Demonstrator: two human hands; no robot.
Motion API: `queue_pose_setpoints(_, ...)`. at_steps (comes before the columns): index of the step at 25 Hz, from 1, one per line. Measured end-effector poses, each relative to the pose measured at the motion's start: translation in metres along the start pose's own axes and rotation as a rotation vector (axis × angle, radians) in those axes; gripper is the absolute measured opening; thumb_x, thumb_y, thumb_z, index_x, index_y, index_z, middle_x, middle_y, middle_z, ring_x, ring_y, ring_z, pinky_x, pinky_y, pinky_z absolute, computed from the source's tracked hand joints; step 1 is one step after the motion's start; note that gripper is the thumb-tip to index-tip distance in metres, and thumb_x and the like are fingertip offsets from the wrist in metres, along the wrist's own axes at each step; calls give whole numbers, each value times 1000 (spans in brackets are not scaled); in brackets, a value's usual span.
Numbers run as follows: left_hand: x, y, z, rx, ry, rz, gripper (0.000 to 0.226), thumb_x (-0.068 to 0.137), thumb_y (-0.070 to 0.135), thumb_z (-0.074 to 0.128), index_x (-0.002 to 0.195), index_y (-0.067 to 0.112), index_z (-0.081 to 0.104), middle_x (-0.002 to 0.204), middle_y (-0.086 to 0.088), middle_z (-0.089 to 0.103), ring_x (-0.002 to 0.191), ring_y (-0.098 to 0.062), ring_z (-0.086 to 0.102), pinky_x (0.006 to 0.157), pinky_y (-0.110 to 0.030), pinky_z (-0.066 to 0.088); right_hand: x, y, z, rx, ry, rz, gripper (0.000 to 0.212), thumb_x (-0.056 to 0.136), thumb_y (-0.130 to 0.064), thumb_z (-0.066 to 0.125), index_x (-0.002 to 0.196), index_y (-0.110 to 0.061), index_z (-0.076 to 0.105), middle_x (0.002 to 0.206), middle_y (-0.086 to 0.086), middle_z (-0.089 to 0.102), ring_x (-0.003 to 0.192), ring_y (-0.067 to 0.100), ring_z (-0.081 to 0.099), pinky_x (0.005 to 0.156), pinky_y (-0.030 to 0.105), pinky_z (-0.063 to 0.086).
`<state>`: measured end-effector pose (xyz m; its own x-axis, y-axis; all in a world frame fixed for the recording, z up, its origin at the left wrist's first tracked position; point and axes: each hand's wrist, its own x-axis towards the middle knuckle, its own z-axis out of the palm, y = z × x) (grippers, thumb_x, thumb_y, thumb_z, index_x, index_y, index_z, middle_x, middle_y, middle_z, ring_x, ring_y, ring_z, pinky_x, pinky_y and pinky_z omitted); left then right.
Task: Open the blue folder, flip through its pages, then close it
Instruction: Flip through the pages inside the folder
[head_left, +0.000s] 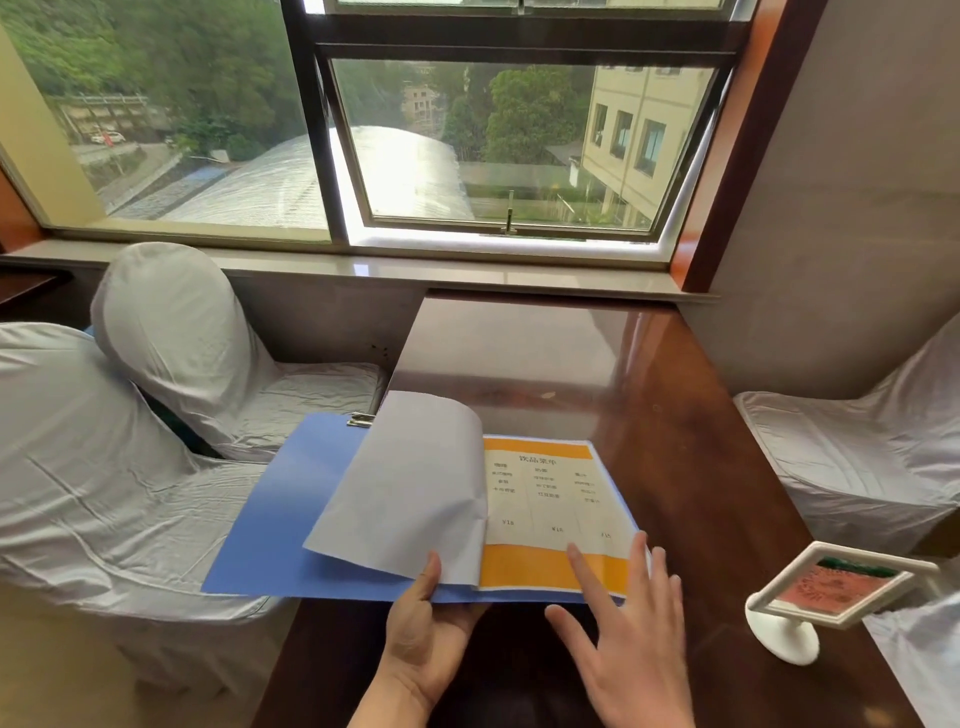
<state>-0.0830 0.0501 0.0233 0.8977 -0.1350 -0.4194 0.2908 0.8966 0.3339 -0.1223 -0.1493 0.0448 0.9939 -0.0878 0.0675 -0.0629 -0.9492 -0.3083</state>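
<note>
The blue folder (270, 525) lies open on the dark wooden table (675, 441), its left cover hanging past the table's left edge. A pale page (410, 488) arches over from the spine toward the left. Beneath it shows an orange-and-white menu page (550, 499). My left hand (421, 644) grips the folder's near edge at the spine, thumb on top beside the turned page. My right hand (628, 639) hovers with fingers spread, its fingertips on the menu page's lower right corner. A metal clip (361, 419) sits at the folder's top.
A white sign stand (810, 597) with a red card stands at the table's right front. White-covered chairs are on the left (156, 415) and right (872, 457). A window sill (467, 273) runs behind the table.
</note>
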Motion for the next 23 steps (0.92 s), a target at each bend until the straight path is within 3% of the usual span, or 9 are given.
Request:
queue_pose_setpoints(2,2,0,0,-30,-24,-18,46,91,27,53,130,3,52,127,-29,62,112,-46,62,80,-59,57,0,7,0,0,-114,113,84,64,-93,-7,142,-61,-15,165,15,-18,151,34,-20,123,48,-7)
queue_pose_setpoints(7,2,-4,3,-5,-63,-72,50,90,31,51,131,1,51,127,-31,61,112,-48,61,79,-59,57,6,7,1,114,-186,142,97,64,-91,-1,152,-53,14,168,7,7,154,24,-9,123,47,-7)
queue_pose_setpoints(11,-1,-4,3,12,-66,-101,50,95,32,47,131,-2,50,128,-32,59,113,-48,60,79,-59,57,7,2,-3,163,-179,101,104,68,-87,3,156,-34,16,168,-1,11,154,22,-5,123,45,-8)
queue_pose_setpoints(15,-3,-3,-1,22,-34,-125,52,94,33,47,132,-3,48,132,-33,56,119,-50,55,97,-62,46,5,-9,-15,251,-85,77,93,77,-81,15,156,-32,17,167,-7,12,154,23,-2,122,46,-7)
queue_pose_setpoints(17,-2,-5,-4,17,-17,-117,55,93,34,48,134,-2,47,134,-33,54,121,-50,53,104,-62,38,5,-16,-20,375,-34,43,83,83,-75,28,155,-37,15,166,-16,6,154,16,3,124,47,-1)
queue_pose_setpoints(20,-2,-10,-5,78,-43,-128,54,96,38,43,132,-1,54,135,-30,55,125,-46,52,105,-59,41,9,-28,-29,608,74,-17,75,86,-63,48,150,-46,13,154,-40,-1,143,-14,7,120,36,25)
queue_pose_setpoints(21,-6,-13,-6,157,-82,-103,56,100,41,34,131,0,56,138,-27,53,130,-42,48,109,-56,37,10,-32,-31,628,130,-58,74,87,-58,52,150,-43,18,153,-40,2,141,-19,7,116,30,30)
queue_pose_setpoints(23,-14,-18,-9,236,-157,-71,70,102,47,10,137,-1,48,150,-24,38,142,-36,30,119,-51,12,13,-42,-31,556,241,-195,67,92,-44,60,151,-26,34,161,-24,15,145,-9,17,112,28,36)
